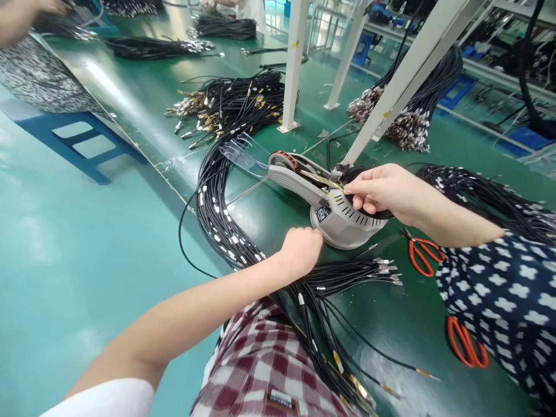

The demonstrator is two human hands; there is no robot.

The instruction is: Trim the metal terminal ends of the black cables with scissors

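A grey bench machine (347, 223) with vent slots, a label and a brown-rimmed wheel (283, 160) stands on the green table. My right hand (377, 188) is above its body, thumb and fingers pinching a thin gold-coloured strip (321, 178) that lies along the machine toward the wheel. My left hand (302, 249) is closed in a fist beside the machine's base, over a thick bundle of black cables (221, 223); whatever it holds is hidden. More cable ends (386, 269) with pale tips stick out to the right, and others hang near my lap.
Orange-handled pliers (423, 255) and another orange-handled tool (464, 341) lie at the right. A clear plastic sheet (243, 155) sits behind the machine. White posts (295, 63) rise from the table. More cable bundles (243, 101) lie beyond. A blue stool (82, 139) and another person's arm (15, 23) are left.
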